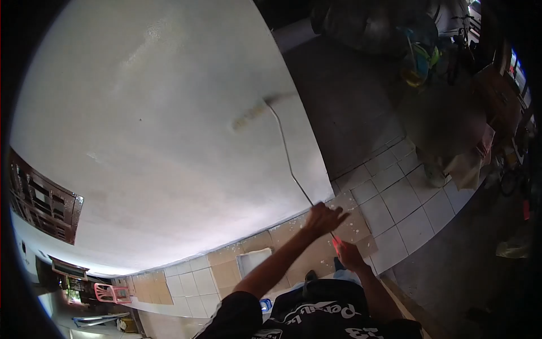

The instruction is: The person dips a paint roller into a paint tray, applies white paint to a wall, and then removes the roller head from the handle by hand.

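Note:
A paint roller [289,161] with a long, bent metal rod reaches up to the pale wall [186,113]. Its roller head looks yellowish, is smeared by motion and lies against the wall near the right edge. My left hand [323,219] is closed around the rod partway down, some fingers sticking out to the right. Lower down, my right hand [352,256] grips the red handle at the rod's end.
Spotted cardboard sheets [299,248] cover floor tiles along the wall's base, with a whitish tray [254,260] on them. A pink plastic chair [112,293] stands far left, below a brown window frame [48,198]. Cluttered items [418,62] fill the dark upper right.

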Demonstrator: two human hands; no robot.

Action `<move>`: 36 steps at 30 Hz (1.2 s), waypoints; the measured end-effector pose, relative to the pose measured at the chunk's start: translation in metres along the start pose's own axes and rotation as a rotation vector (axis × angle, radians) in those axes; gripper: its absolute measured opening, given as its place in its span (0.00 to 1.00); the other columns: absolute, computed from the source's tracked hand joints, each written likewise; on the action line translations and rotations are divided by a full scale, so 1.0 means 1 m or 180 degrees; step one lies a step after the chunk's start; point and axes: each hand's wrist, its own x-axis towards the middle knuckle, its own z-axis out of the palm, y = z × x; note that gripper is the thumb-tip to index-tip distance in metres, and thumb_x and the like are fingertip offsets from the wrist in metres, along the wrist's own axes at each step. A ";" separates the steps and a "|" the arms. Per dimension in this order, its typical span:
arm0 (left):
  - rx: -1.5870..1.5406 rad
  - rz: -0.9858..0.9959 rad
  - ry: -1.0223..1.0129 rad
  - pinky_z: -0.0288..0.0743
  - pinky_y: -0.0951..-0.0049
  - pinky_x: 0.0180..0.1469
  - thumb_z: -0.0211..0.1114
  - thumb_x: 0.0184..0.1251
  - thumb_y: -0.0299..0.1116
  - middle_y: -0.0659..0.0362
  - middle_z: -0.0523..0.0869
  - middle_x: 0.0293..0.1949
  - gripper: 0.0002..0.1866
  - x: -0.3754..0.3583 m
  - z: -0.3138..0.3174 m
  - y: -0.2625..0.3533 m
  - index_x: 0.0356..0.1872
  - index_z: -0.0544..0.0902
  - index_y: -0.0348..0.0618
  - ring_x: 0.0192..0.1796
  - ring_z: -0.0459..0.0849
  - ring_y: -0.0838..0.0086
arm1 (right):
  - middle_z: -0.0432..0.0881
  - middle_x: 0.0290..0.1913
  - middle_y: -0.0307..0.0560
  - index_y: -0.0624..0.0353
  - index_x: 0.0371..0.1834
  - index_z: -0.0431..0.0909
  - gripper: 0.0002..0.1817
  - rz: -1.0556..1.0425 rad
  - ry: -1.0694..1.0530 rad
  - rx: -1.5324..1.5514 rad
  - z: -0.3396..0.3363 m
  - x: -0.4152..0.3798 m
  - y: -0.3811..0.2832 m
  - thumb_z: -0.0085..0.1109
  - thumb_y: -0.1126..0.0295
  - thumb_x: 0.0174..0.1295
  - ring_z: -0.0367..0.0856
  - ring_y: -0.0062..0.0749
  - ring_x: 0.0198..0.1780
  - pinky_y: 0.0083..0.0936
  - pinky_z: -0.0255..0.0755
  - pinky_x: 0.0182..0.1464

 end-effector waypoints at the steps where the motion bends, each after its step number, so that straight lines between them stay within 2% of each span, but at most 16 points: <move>1: 0.0267 -0.0083 0.0211 0.76 0.60 0.38 0.51 0.65 0.64 0.57 0.83 0.20 0.24 0.005 -0.024 -0.009 0.35 0.87 0.60 0.28 0.82 0.61 | 0.81 0.46 0.57 0.58 0.56 0.74 0.22 -0.0006 0.0119 0.0073 -0.009 0.016 -0.031 0.40 0.55 0.72 0.79 0.51 0.50 0.40 0.72 0.53; 3: 0.0704 -0.0148 0.0514 0.76 0.58 0.38 0.51 0.63 0.66 0.56 0.83 0.22 0.23 0.012 -0.088 -0.030 0.39 0.87 0.67 0.31 0.82 0.64 | 0.81 0.47 0.58 0.57 0.58 0.73 0.22 -0.0540 0.0471 -0.0009 -0.034 0.054 -0.094 0.42 0.53 0.71 0.79 0.50 0.51 0.39 0.72 0.52; 5: 0.1042 0.0893 0.2320 0.71 0.69 0.21 0.65 0.59 0.52 0.62 0.74 0.09 0.12 0.017 -0.175 -0.041 0.29 0.86 0.58 0.16 0.76 0.68 | 0.82 0.36 0.57 0.60 0.48 0.75 0.23 -0.0275 0.0397 0.0311 -0.068 0.082 -0.181 0.45 0.49 0.69 0.81 0.54 0.42 0.41 0.72 0.43; 6: 0.1128 0.0989 0.2706 0.68 0.72 0.20 0.70 0.55 0.49 0.64 0.72 0.08 0.10 0.018 -0.209 -0.044 0.25 0.85 0.58 0.13 0.74 0.71 | 0.82 0.32 0.56 0.61 0.45 0.74 0.24 -0.0093 0.0335 0.0342 -0.077 0.089 -0.210 0.46 0.47 0.69 0.81 0.55 0.38 0.41 0.72 0.39; 8: 0.1081 0.1025 0.2797 0.64 0.74 0.18 0.73 0.54 0.47 0.67 0.69 0.05 0.11 0.012 -0.251 -0.038 0.21 0.83 0.57 0.11 0.71 0.75 | 0.80 0.25 0.53 0.61 0.38 0.73 0.25 -0.0064 0.0274 0.0703 -0.084 0.086 -0.245 0.48 0.46 0.68 0.81 0.54 0.31 0.41 0.70 0.35; 9: 0.1072 0.1077 0.2769 0.64 0.74 0.19 0.72 0.54 0.48 0.66 0.70 0.06 0.12 0.010 -0.243 -0.039 0.21 0.83 0.56 0.11 0.71 0.75 | 0.82 0.28 0.54 0.59 0.43 0.75 0.24 0.0006 0.0070 0.0804 -0.085 0.079 -0.247 0.49 0.47 0.68 0.82 0.52 0.33 0.39 0.71 0.37; 11: 0.0922 0.1024 0.2534 0.66 0.72 0.20 0.69 0.57 0.51 0.65 0.72 0.07 0.14 0.006 -0.202 -0.042 0.21 0.84 0.56 0.13 0.73 0.74 | 0.83 0.32 0.55 0.59 0.49 0.75 0.23 0.0066 0.0079 0.0823 -0.059 0.072 -0.194 0.49 0.48 0.68 0.83 0.51 0.37 0.38 0.73 0.39; 14: 0.0562 0.0775 0.1714 0.70 0.69 0.22 0.62 0.62 0.55 0.61 0.77 0.11 0.18 0.001 -0.058 -0.037 0.24 0.84 0.54 0.18 0.77 0.68 | 0.83 0.41 0.57 0.57 0.58 0.74 0.23 0.0235 0.0201 0.0644 -0.007 0.031 -0.080 0.50 0.52 0.69 0.83 0.50 0.43 0.36 0.75 0.44; 18: -0.0442 0.0362 0.0027 0.74 0.59 0.31 0.56 0.65 0.57 0.51 0.80 0.16 0.21 -0.020 0.100 0.004 0.30 0.84 0.52 0.26 0.82 0.56 | 0.83 0.41 0.56 0.59 0.53 0.76 0.21 0.0773 0.0224 0.0358 0.038 -0.056 0.017 0.48 0.53 0.69 0.82 0.51 0.44 0.38 0.75 0.45; 21: -0.1002 0.0549 0.0586 0.72 0.61 0.29 0.65 0.61 0.49 0.58 0.77 0.10 0.15 -0.037 0.151 0.010 0.26 0.83 0.49 0.16 0.78 0.59 | 0.83 0.40 0.56 0.60 0.47 0.78 0.21 0.2168 -0.0218 0.0634 0.054 -0.084 0.040 0.48 0.53 0.69 0.82 0.53 0.44 0.39 0.74 0.43; 22: -0.1044 0.0586 0.0629 0.72 0.61 0.29 0.65 0.61 0.49 0.58 0.77 0.10 0.15 -0.036 0.151 0.009 0.25 0.83 0.49 0.16 0.78 0.59 | 0.79 0.33 0.50 0.59 0.40 0.76 0.21 0.1879 0.0013 0.0665 0.055 -0.086 0.041 0.47 0.50 0.69 0.79 0.43 0.36 0.34 0.71 0.37; 24: -0.1104 0.0635 0.0708 0.72 0.61 0.29 0.65 0.61 0.50 0.58 0.77 0.10 0.15 -0.034 0.131 0.003 0.25 0.83 0.50 0.16 0.78 0.60 | 0.71 0.18 0.37 0.58 0.27 0.73 0.26 0.1282 0.0447 0.0731 0.055 -0.078 0.025 0.45 0.45 0.70 0.72 0.24 0.21 0.25 0.66 0.26; 27: -0.0734 0.0766 0.0756 0.71 0.61 0.28 0.64 0.61 0.51 0.58 0.76 0.10 0.16 -0.030 0.092 0.000 0.25 0.82 0.51 0.17 0.78 0.60 | 0.72 0.18 0.39 0.59 0.30 0.75 0.25 0.0969 0.0548 0.0627 0.061 -0.072 0.022 0.46 0.46 0.69 0.73 0.24 0.21 0.27 0.67 0.26; 30: -0.0441 0.0789 0.0943 0.71 0.64 0.26 0.63 0.63 0.47 0.59 0.76 0.09 0.15 -0.026 0.025 -0.001 0.23 0.79 0.49 0.14 0.76 0.64 | 0.81 0.32 0.58 0.58 0.42 0.79 0.19 0.0489 0.0724 0.0582 0.032 -0.045 -0.029 0.50 0.53 0.68 0.81 0.55 0.36 0.41 0.73 0.37; 35: 0.0290 0.0922 0.2442 0.65 0.75 0.20 0.70 0.57 0.45 0.65 0.73 0.06 0.11 0.002 -0.085 -0.027 0.21 0.82 0.54 0.10 0.72 0.75 | 0.80 0.27 0.55 0.58 0.40 0.78 0.17 0.0053 0.0714 0.0431 -0.016 0.029 -0.102 0.52 0.54 0.67 0.82 0.52 0.33 0.40 0.73 0.34; 36: 0.0434 0.0846 0.2274 0.64 0.76 0.20 0.70 0.57 0.45 0.66 0.74 0.06 0.12 0.003 -0.098 -0.027 0.20 0.81 0.54 0.10 0.72 0.76 | 0.80 0.27 0.55 0.58 0.39 0.78 0.17 0.0147 0.0647 0.0468 -0.019 0.036 -0.112 0.52 0.54 0.67 0.82 0.52 0.32 0.40 0.73 0.34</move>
